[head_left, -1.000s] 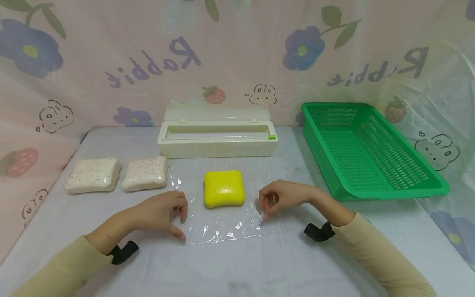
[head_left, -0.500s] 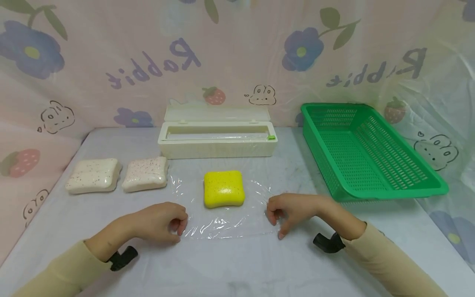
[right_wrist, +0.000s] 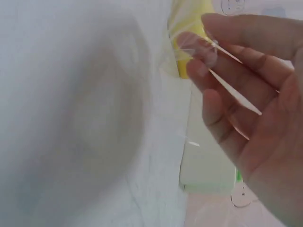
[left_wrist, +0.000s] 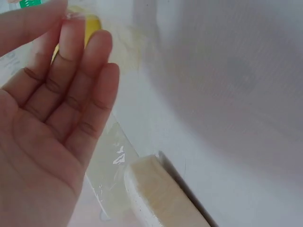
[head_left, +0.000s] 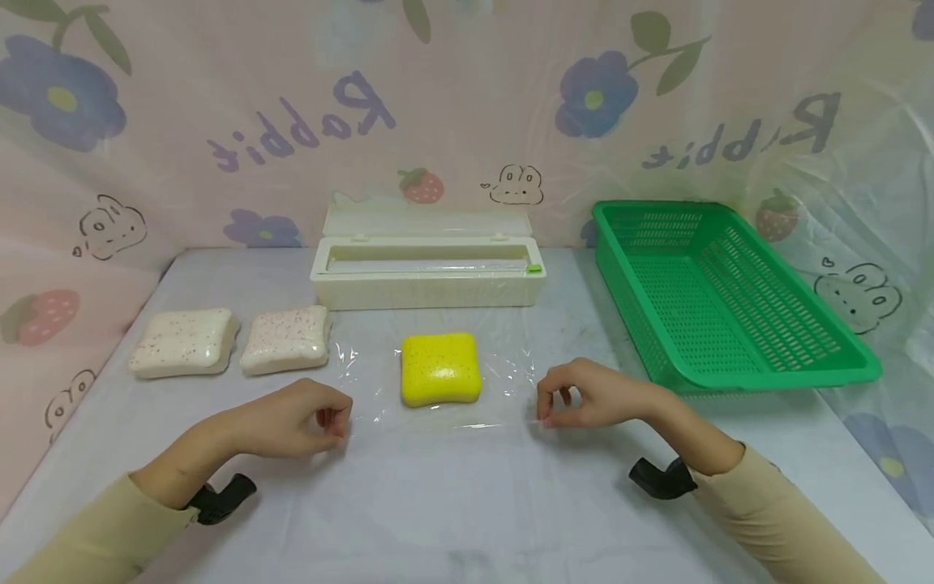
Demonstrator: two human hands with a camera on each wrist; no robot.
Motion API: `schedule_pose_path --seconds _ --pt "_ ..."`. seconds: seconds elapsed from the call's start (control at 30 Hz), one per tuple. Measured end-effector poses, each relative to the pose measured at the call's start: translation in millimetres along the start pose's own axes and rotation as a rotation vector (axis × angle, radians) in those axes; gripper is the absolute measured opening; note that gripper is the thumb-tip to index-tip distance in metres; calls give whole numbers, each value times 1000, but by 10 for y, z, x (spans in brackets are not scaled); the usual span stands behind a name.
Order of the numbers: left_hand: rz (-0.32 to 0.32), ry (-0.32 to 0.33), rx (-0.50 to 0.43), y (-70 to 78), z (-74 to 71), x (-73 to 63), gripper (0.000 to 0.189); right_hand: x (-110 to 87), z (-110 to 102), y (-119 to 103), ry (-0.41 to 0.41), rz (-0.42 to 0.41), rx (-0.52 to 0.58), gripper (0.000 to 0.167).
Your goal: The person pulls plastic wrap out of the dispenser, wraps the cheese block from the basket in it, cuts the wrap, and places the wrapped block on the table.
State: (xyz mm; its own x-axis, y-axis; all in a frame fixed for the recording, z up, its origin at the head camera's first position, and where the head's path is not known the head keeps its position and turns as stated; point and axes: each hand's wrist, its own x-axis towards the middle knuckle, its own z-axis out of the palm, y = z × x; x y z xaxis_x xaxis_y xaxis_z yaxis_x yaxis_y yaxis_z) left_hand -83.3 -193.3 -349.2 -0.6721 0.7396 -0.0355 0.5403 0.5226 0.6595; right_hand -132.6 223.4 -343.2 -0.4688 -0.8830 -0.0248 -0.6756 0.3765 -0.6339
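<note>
A clear sheet of plastic wrap [head_left: 372,385] lies under a yellow speckled block [head_left: 441,370] that looks like a soap bar. My left hand [head_left: 288,418] pinches the near left corner of the wrap between thumb and index finger. At the near right corner my right hand [head_left: 594,395] does the same; the pinched film shows at the fingertips [right_wrist: 208,59] in the right wrist view. The near edge of the wrap is raised and drawn toward the block. In the left wrist view the other left fingers [left_wrist: 87,111] are loosely bent beside the wrap.
Two white speckled blocks [head_left: 184,343] sit side by side at the left. Behind the yellow block stands a white wrap dispenser box [head_left: 428,292], lid up, with a green slider [head_left: 534,268]. A green plastic basket [head_left: 788,380] stands at the right, before a printed curtain [head_left: 467,105].
Both hands have closed on the wrap's near corners, spread slightly apart and come up. The near edge of the wrap has moved away from me, nearer the yellow block, which has stayed put.
</note>
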Motion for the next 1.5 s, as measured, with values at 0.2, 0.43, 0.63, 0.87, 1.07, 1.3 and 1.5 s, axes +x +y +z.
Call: schedule_pose_path --seconds 0.2,0.43,0.63,0.87,1.07,1.3,1.5 --pt "15 53 3 15 -56 -15 25 -29 -23 43 81 -19 81 9" --pt "20 235 -7 16 -94 -4 21 -32 3 121 181 26 234 11" --pt "-49 355 -139 -17 -52 38 8 -2 55 204 228 29 389 9" --pt "-125 346 -273 -21 16 86 7 35 86 277 262 95 515 8" --pt "-149 311 -363 -41 51 133 10 81 114 326 258 140 565 14" --pt "-262 307 -414 -53 72 187 10 154 154 356 283 194 579 17" --pt "-394 307 -435 -62 78 261 14 243 169 354 321 390 593 22"
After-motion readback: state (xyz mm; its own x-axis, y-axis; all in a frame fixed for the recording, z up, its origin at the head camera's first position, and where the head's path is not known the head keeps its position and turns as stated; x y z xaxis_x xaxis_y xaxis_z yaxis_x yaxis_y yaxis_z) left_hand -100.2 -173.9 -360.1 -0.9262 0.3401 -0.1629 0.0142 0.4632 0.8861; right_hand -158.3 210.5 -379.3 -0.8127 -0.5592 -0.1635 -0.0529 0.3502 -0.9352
